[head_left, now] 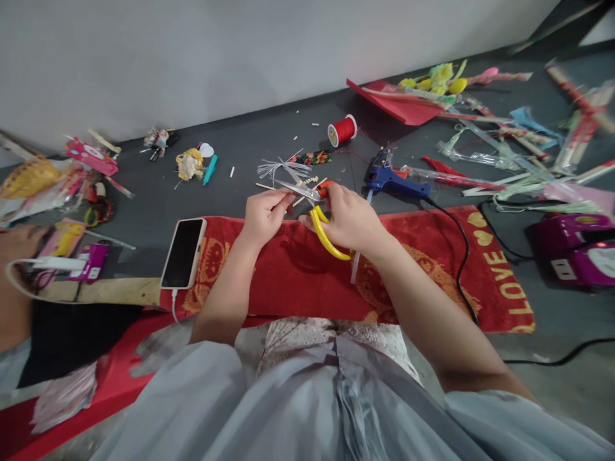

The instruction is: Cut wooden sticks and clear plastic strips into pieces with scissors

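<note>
Yellow-handled scissors (330,238) are gripped in my right hand (350,218), their metal blades pointing left and apart at the tips. My left hand (268,214) is closed in a pinch beside the blades; whatever lies between its fingers is too small to make out. A bit of orange-red material shows by my right fingers. Just beyond the hands lie a bundle of silvery strands (283,168), short pale sticks and a dark patterned piece (312,157). Below both hands, a red towel (298,275) is spread along the table edge.
A blue glue gun (398,182) lies right of my hand, its cord crossing the towel. A red thread spool (343,131) stands behind. Left are a phone (183,253) and a teal marker (210,170). A purple power box (576,250) sits right. Another person's arm (14,282) shows far left.
</note>
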A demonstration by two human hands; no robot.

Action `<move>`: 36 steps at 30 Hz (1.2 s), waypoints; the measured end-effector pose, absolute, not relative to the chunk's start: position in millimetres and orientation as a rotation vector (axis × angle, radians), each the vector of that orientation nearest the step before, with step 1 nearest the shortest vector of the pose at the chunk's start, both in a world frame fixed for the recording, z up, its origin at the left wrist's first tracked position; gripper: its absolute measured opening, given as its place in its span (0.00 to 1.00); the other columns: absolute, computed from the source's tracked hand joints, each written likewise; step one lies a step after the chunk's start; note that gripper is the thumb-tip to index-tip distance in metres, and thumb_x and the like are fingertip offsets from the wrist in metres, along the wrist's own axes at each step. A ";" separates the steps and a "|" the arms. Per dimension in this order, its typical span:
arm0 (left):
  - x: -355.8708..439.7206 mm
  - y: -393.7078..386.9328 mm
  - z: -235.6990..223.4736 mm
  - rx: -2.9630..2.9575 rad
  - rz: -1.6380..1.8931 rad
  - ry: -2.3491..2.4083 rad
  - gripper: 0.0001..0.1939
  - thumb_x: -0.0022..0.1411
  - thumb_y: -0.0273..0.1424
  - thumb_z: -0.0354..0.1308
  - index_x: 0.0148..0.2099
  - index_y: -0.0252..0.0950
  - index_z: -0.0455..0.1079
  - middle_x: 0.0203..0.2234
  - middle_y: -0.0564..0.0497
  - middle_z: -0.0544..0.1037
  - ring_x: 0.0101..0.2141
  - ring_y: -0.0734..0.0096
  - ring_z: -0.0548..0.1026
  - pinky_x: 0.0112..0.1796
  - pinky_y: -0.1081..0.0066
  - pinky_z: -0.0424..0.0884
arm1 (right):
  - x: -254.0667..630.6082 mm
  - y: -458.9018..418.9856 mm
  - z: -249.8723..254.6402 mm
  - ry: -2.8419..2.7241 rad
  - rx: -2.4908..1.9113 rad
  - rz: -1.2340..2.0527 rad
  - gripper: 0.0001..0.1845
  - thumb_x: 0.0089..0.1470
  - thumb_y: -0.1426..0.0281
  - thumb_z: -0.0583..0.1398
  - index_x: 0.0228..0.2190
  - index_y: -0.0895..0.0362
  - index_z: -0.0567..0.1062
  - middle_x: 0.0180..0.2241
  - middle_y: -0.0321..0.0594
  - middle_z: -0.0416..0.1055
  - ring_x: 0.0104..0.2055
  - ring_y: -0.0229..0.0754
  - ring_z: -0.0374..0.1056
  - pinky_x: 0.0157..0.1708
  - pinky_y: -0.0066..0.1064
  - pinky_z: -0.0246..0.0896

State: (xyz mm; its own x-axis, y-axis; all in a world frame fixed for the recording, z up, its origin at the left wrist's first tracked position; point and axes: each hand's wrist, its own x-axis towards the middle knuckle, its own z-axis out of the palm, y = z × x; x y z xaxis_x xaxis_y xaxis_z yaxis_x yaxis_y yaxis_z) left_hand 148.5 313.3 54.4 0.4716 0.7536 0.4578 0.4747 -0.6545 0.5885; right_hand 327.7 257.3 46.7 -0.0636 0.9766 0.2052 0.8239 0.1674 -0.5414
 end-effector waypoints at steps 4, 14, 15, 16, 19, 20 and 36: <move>147.3 313.5 56.8 2.259 0.952 0.995 0.27 0.66 0.48 0.48 0.26 0.35 0.74 0.22 0.49 0.78 0.25 0.74 0.74 0.32 0.73 0.70 | 327.0 257.2 45.0 -1.936 -1.688 0.341 0.36 0.52 0.41 0.50 0.43 0.62 0.67 0.42 0.55 0.72 0.46 0.54 0.68 0.45 0.41 0.60; 149.2 315.2 56.1 2.142 0.903 0.987 0.28 0.63 0.53 0.49 0.28 0.35 0.75 0.22 0.49 0.78 0.21 0.75 0.72 0.27 0.73 0.69 | 322.4 256.5 44.0 -1.950 -1.789 0.366 0.37 0.55 0.41 0.47 0.43 0.63 0.67 0.42 0.57 0.72 0.43 0.54 0.69 0.43 0.41 0.60; 149.1 315.6 55.6 2.144 0.898 0.988 0.28 0.63 0.53 0.49 0.28 0.35 0.75 0.22 0.49 0.77 0.21 0.75 0.72 0.27 0.74 0.69 | 322.1 256.3 44.3 -1.951 -1.796 0.380 0.37 0.56 0.41 0.46 0.43 0.63 0.67 0.42 0.56 0.72 0.42 0.54 0.69 0.42 0.40 0.60; 149.0 316.1 55.1 2.150 0.893 0.990 0.29 0.63 0.53 0.48 0.28 0.35 0.75 0.22 0.49 0.77 0.21 0.76 0.71 0.27 0.74 0.69 | 322.0 256.1 44.6 -1.953 -1.803 0.391 0.37 0.56 0.41 0.46 0.43 0.62 0.68 0.41 0.56 0.73 0.41 0.53 0.69 0.41 0.40 0.60; 148.9 317.3 53.4 2.178 0.875 0.994 0.30 0.64 0.53 0.47 0.26 0.34 0.74 0.20 0.50 0.76 0.21 0.76 0.71 0.27 0.75 0.68 | 322.1 255.5 46.5 -1.956 -1.848 0.381 0.36 0.56 0.42 0.46 0.42 0.63 0.68 0.41 0.55 0.73 0.41 0.54 0.70 0.40 0.39 0.60; 148.9 317.6 53.0 2.185 0.868 0.998 0.30 0.64 0.52 0.47 0.26 0.34 0.74 0.20 0.50 0.76 0.21 0.76 0.71 0.27 0.75 0.68 | 322.2 255.4 47.4 -1.959 -1.870 0.374 0.36 0.56 0.43 0.47 0.43 0.63 0.69 0.41 0.55 0.73 0.41 0.54 0.70 0.40 0.39 0.60; 149.1 317.9 46.7 2.206 0.860 1.027 0.29 0.65 0.51 0.46 0.27 0.33 0.73 0.17 0.51 0.75 0.21 0.76 0.70 0.28 0.76 0.67 | 320.9 252.7 56.9 -2.019 -2.025 0.340 0.24 0.56 0.56 0.51 0.40 0.64 0.72 0.38 0.55 0.75 0.37 0.54 0.72 0.34 0.38 0.60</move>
